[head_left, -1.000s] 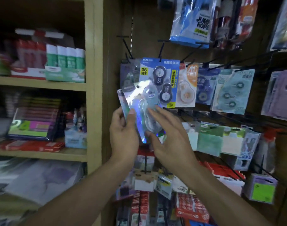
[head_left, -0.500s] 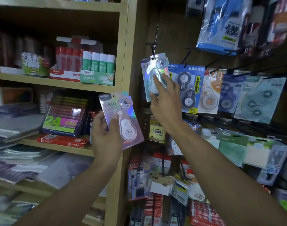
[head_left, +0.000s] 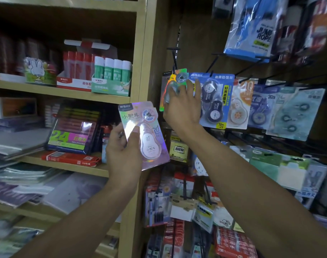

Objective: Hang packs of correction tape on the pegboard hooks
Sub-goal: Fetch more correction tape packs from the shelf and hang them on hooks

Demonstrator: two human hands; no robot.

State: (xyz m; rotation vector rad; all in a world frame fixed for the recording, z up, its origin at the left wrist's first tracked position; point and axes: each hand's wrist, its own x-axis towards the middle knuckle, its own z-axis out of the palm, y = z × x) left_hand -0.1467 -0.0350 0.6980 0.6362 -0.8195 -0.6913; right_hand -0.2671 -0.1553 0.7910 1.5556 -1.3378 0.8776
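Correction tape pack [head_left: 147, 138], pink and shiny, is pinched between thumb and fingers of the left hand [head_left: 124, 153]. The right hand [head_left: 184, 108] curls over a second pack [head_left: 174, 81] at the leftmost pegboard hook [head_left: 175, 58], just beside a blue pack [head_left: 213, 97]. On the shelf, four green-capped glue sticks [head_left: 112, 68] stand in an open box [head_left: 110, 88].

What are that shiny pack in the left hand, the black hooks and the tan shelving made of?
Pack: seemingly card with holographic foil, given its rainbow glare, under a clear glossy plastic blister. Hooks: thin, straight, black, probably coated metal wire. Shelving: pale, matte, likely wood or laminated board; no grain shows clearly.
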